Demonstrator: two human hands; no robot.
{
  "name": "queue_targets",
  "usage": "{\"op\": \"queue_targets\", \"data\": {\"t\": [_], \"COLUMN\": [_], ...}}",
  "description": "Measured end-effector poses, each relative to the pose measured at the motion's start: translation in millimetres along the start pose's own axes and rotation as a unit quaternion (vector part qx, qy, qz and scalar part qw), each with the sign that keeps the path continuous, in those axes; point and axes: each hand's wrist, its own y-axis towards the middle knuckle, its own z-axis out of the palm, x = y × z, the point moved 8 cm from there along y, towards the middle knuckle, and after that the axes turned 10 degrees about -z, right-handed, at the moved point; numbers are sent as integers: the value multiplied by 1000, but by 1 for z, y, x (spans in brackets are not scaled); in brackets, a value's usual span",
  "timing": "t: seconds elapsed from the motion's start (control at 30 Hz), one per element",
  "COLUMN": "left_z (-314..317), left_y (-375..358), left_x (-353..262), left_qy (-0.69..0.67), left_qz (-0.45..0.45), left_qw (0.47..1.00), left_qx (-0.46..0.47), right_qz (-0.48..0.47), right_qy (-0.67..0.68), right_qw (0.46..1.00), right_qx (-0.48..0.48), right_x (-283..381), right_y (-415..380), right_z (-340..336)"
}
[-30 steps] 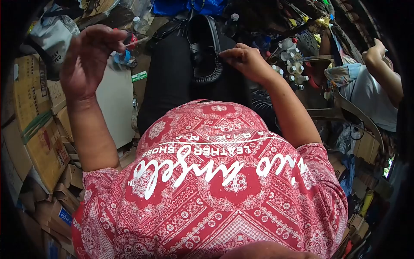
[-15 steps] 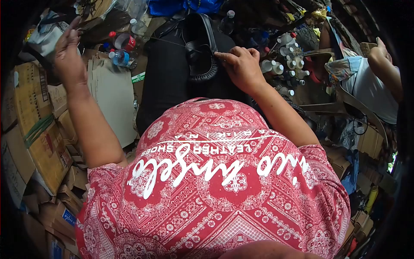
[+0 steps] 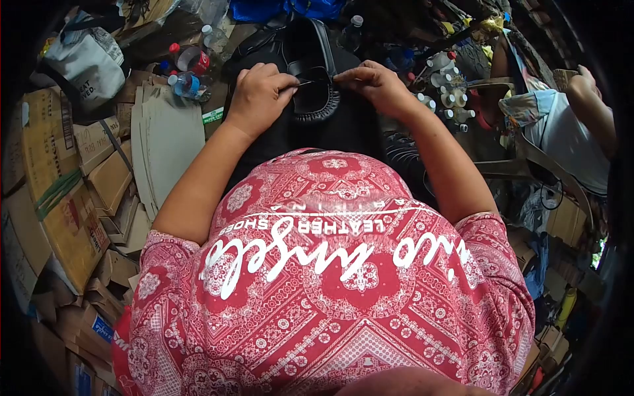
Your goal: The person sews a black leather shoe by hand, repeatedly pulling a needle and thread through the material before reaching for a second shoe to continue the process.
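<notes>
Cardboard clutter surrounds the lap at upper centre, where the left hand, back from its outstretched pull, pinches a needle at the black shoe while the right hand grips its edge.

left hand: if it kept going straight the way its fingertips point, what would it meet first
The left hand points right, across the black shoe on the lap. It would probably meet the shoe's upper at once, then the right hand fingertips facing it; depth is hard to judge.
</notes>
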Motion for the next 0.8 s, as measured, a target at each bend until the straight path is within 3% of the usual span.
{"op": "queue_targets", "data": {"t": [0.07,0.17,0.8], "left_z": [3,11,23], "left_y": [6,12,15], "left_x": [7,13,13], "left_qy": [-135,-155,-117], "left_qz": [-40,-47,-38], "left_qw": [990,986,991], "left_qx": [20,31,54], "right_qz": [-17,-32,-57], "right_qy": [47,30,52], "right_qw": [998,997,993], "right_qx": [32,63,86], "right_x": [-5,-4,-9], "right_y": [7,16,25], "right_z": [2,3,5]}}
